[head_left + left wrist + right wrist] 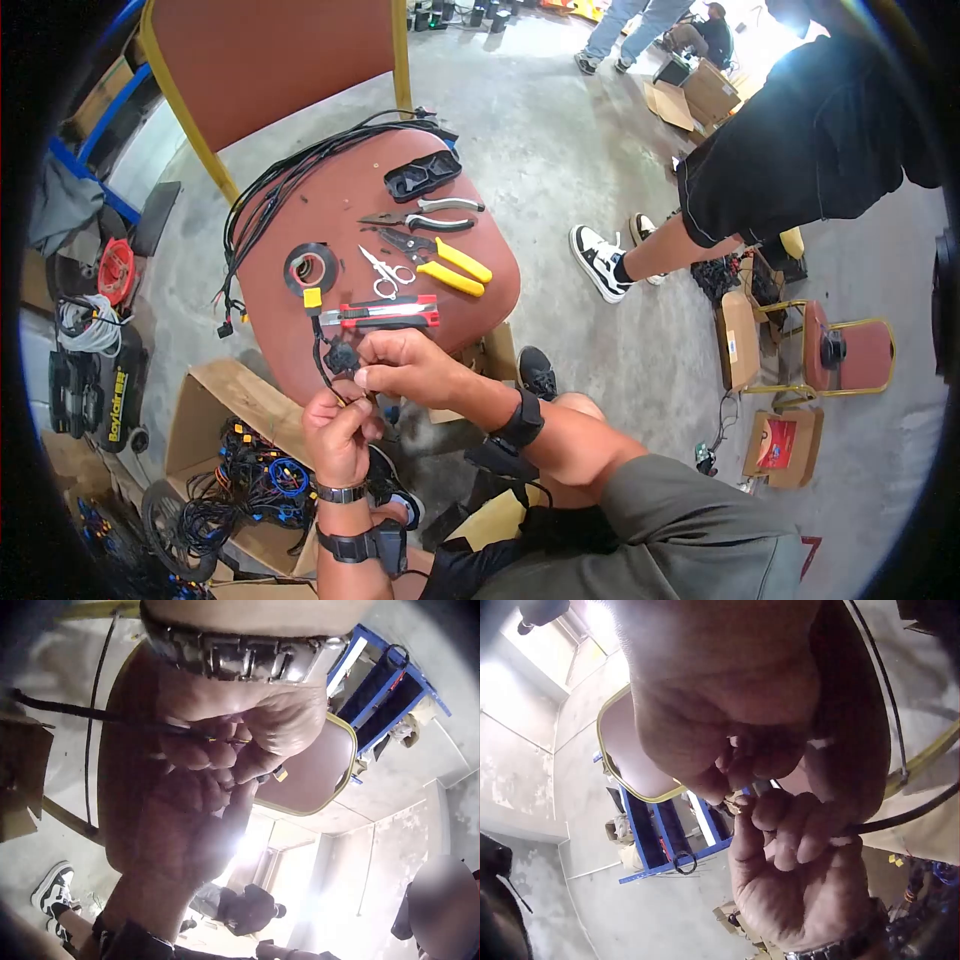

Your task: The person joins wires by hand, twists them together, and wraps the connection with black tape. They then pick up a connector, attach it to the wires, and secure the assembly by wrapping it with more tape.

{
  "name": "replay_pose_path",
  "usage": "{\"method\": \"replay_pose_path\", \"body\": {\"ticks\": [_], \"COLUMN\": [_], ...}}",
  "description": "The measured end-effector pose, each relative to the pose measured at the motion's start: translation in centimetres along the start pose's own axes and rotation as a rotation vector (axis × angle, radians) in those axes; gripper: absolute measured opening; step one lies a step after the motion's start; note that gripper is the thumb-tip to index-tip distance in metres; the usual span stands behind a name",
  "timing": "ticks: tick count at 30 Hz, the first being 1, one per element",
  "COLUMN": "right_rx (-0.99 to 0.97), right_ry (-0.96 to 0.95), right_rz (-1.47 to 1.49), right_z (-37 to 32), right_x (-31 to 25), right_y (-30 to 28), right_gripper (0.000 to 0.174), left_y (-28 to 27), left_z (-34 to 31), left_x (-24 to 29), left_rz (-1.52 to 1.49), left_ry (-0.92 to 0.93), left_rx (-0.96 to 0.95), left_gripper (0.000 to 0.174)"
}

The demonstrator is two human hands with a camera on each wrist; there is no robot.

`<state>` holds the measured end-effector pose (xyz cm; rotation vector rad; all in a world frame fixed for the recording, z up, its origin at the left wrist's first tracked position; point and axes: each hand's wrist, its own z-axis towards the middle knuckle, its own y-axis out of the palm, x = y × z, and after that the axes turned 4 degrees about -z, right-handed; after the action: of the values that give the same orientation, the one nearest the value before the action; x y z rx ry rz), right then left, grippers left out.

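In the head view both hands meet just off the chair seat's front edge. My left hand [338, 440] grips a black cable [112, 718], which runs out past the wrist; thin yellow wire [217, 739] shows between the fingers. Thumb and fingers of my right hand [410, 368] are curled against the left fingertips, pinching a fine wire end [735, 804], mostly hidden by the fingers. Beside the right fingertips sits a black connector [342, 358]. A yellow connector [313, 298] on a dark lead lies at the seat's edge, close to a red utility knife [385, 312].
On the chair seat [460, 330] lie scissors [387, 272], yellow-handled wire strippers [440, 262], pliers [425, 214], black tape [310, 268], a black tray [422, 176] and bundled cables [262, 205]. A carton [205, 395] of wiring stands at left. Another person's legs [655, 240] are at right.
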<state>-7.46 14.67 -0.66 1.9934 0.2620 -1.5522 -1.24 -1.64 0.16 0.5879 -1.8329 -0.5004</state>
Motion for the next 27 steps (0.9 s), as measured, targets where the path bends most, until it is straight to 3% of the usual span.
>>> {"method": "replay_pose_path", "body": {"ticks": [4,5,6,7,9,11,15,20,27], "right_rx": [0.064,0.127,0.12,0.196,0.14,-0.053,-0.285,-0.356,-0.394], "right_ry": [0.007,-0.11,-0.069,-0.156,-0.149,-0.348,-0.49,-0.525,-0.518], "right_rz": [-0.022,-0.018,0.034,-0.085,0.102,0.237,0.351,0.359,0.277], "right_z": [0.1,0.5,0.5,0.2,-0.6,-2.0,-5.1,-6.5,-7.2], "right_x": [-0.1,0.4,-0.6,-1.8,-5.3,-8.2,-11.6,-12.9,-11.5], "right_y": [0.1,0.4,0.2,0.1,0.1,0.7,1.9,1.9,0.5], "right_gripper": [0.01,0.009,0.011,0.015,0.035,0.06,0.055,0.049,0.041], "left_y": [0.4,0.0,0.4,0.3,-0.1,-0.1,-1.6,-1.7,-0.4], "left_z": [0.0,0.1,0.0,0.0,0.1,0.1,0.5,0.9,0.4], "left_x": [0.0,0.1,0.5,0.6,0.7,1.0,-0.3,-0.1,-0.1], "left_rz": [0.0,-0.032,-0.013,-0.018,-0.05,-0.052,-0.019,-0.072,-0.009], "left_ry": [0.02,0.007,0.018,0.023,0.035,0.039,0.05,0.034,0.026], "left_rx": [0.024,0.028,0.082,0.072,0.05,0.046,-0.012,-0.062,0.064], "left_gripper": [0.009,0.008,0.009,0.009,0.011,0.011,0.01,0.012,0.009]}}
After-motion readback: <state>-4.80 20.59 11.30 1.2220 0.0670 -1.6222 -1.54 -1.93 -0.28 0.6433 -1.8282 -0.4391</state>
